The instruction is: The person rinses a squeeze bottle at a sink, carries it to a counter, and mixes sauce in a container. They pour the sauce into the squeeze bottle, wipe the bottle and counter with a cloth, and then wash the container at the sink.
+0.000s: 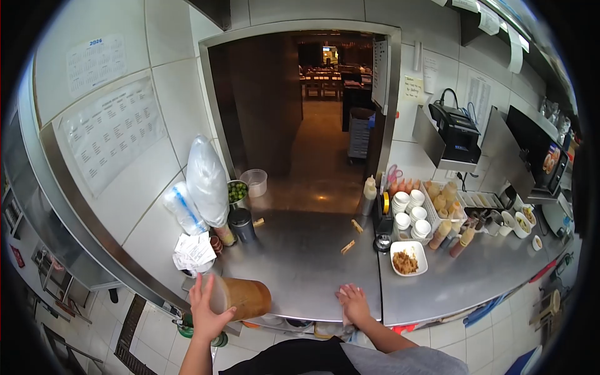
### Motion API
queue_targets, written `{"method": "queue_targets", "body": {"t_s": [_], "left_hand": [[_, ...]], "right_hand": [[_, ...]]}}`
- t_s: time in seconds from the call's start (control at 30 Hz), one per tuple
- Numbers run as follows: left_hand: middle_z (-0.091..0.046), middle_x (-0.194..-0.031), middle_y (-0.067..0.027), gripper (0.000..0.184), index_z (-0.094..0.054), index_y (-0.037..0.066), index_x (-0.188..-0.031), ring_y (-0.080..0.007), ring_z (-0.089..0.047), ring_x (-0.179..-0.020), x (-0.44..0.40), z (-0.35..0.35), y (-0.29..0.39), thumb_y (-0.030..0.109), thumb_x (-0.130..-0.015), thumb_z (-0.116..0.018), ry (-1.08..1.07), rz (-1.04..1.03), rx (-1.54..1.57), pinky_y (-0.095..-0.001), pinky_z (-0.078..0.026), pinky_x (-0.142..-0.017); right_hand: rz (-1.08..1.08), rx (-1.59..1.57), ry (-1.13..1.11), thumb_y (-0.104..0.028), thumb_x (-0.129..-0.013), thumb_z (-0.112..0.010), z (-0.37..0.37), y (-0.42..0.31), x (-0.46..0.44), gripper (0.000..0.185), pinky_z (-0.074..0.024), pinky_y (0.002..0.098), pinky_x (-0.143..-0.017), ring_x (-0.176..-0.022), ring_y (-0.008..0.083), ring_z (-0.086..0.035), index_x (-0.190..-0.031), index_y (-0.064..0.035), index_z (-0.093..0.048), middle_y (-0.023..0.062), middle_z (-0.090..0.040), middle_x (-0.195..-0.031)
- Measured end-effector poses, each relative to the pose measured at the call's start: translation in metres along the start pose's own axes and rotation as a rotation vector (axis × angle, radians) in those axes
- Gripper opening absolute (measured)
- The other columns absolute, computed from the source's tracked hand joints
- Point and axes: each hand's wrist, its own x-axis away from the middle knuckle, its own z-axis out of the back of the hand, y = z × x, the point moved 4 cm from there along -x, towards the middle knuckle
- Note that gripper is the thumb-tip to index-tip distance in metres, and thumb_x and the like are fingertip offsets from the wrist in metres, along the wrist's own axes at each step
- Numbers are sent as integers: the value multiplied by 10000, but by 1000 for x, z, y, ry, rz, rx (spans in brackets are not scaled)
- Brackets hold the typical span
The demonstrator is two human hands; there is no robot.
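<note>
My left hand [210,310] is at the front left of the steel counter [306,256], fingers and thumb spread around the pale top end of a large plastic container [249,297]. Brown contents show through its clear wall. Whether the container stands on the counter or is tilted, I cannot tell. My right hand [354,304] rests on the counter's front edge, fingers stretched out and palm down. Something pale shows beside its palm, too small to make out. Crumpled paper slips [194,251] lie just beyond my left hand.
Wooden clothespins [348,247] lie mid-counter. A dark cup [242,225], a plastic-wrapped stack [207,181] and a tub of green fruit [237,192] stand left. On the right are a white bowl of brown food [409,259], white cups [419,229] and squeeze bottles [462,241].
</note>
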Motion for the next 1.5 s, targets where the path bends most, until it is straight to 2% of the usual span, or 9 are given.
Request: {"method": "queue_targets", "body": {"t_s": [0.1, 0.27, 0.5, 0.6, 0.8, 1.0, 1.17, 1.27, 1.5], "left_hand": [[-247, -1558, -132, 956, -419, 291, -1446, -461, -258, -1367, -27, -37, 10, 372, -577, -811, -164, 81, -182, -623, -321, -1037], [-240, -1568, -90, 934, -424, 370, -1429, -510, -203, -1383, -67, -81, 16, 447, -575, -793, -344, 112, -307, -679, -284, -1024], [-205, -1590, -78, 922, -362, 438, -1449, -514, -185, -1397, -120, -114, 22, 532, -613, -740, -553, -148, -409, -706, -257, -1020], [-218, -1587, -78, 936, -356, 439, -1452, -518, -222, -1387, -136, -123, 21, 535, -605, -743, -572, -257, -416, -661, -298, -1008], [-217, -1585, -82, 918, -364, 448, -1445, -513, -216, -1386, -146, -126, 9, 561, -613, -736, -583, -367, -399, -656, -308, -994], [-207, -1587, -86, 904, -364, 438, -1448, -508, -206, -1385, -156, -124, 7, 564, -629, -726, -650, -472, -368, -653, -289, -1009], [-231, -1581, -78, 887, -380, 445, -1438, -517, -221, -1380, -155, -118, 1, 542, -631, -735, -676, -515, -280, -659, -297, -996], [-226, -1582, -80, 886, -389, 439, -1434, -517, -236, -1371, -155, -110, -10, 531, -626, -739, -686, -539, -252, -644, -308, -987], [-253, -1571, -77, 845, -453, 419, -1400, -509, -241, -1362, -159, -99, -27, 512, -612, -745, -643, -622, -171, -624, -313, -977]], "right_hand": [[-67, -103, -61, -130, -851, -574, -1, -1, -8, 369, -335, 530, -1069, -1296, 330, -455, -1217, -160, -614, 112, -515, -1359], [-115, -105, -27, -238, -843, -620, 1, -3, -12, 402, -330, 507, -1078, -1308, 334, -433, -1239, -172, -591, 106, -497, -1374], [-194, 42, -15, -278, -839, -626, 15, -11, -14, 443, -323, 538, -1051, -1302, 339, -428, -1270, -193, -569, 115, -495, -1363], [-177, 30, 6, -221, -830, -635, 20, -15, -17, 434, -353, 506, -1042, -1267, 367, -448, -1247, -130, -559, 150, -490, -1341], [-210, -74, 72, -107, -847, -597, 14, -12, -17, 391, -406, 463, -1036, -1175, 377, -525, -1230, -41, -552, 190, -552, -1241], [-292, -66, 72, -91, -850, -589, 10, -15, -19, 395, -398, 474, -1051, -1177, 366, -525, -1240, -46, -547, 194, -553, -1241], [-559, 120, 120, -104, -896, -517, -21, -23, -15, 451, -330, 491, -1104, -1287, 390, -442, -1331, 3, -465, 238, -482, -1355], [-605, 132, 67, -121, -915, -493, -32, -39, -19, 483, -302, 494, -1121, -1324, 400, -402, -1368, 29, -418, 257, -432, -1404], [-442, 93, -1, -95, -901, -527, -51, -102, -41, 504, -329, 502, -1102, -1326, 401, -399, -1372, 31, -400, 260, -417, -1405]]}}
